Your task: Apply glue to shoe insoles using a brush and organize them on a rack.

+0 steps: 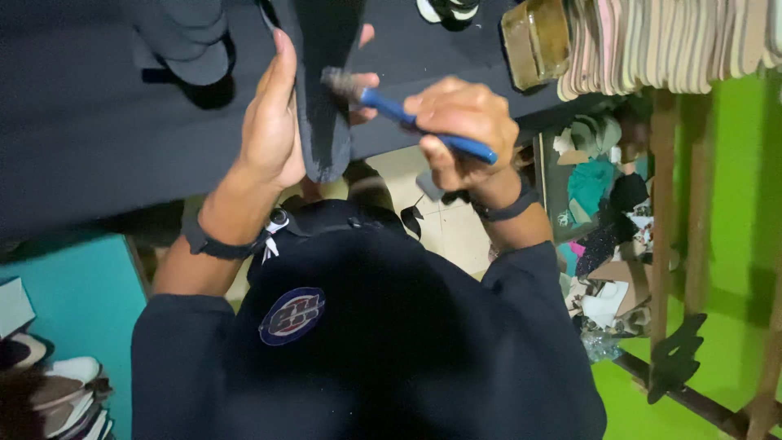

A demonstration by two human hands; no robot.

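Oval blue badge (292, 315) on chest | right hand (464, 122) grips blue brush (407, 116)

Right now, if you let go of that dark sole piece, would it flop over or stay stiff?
Probably fairly stiff: the dark sole piece stands upright in the left hand without sagging. It looks thin and flat, so likely light. The right hand presses a blue-handled brush against it, and it shows no obvious bend.

A small shoemaking workshop: stacked sole cutouts (676, 41) line a shelf, a glue jar (535, 37) beside them, scraps (607, 244) heaped below.
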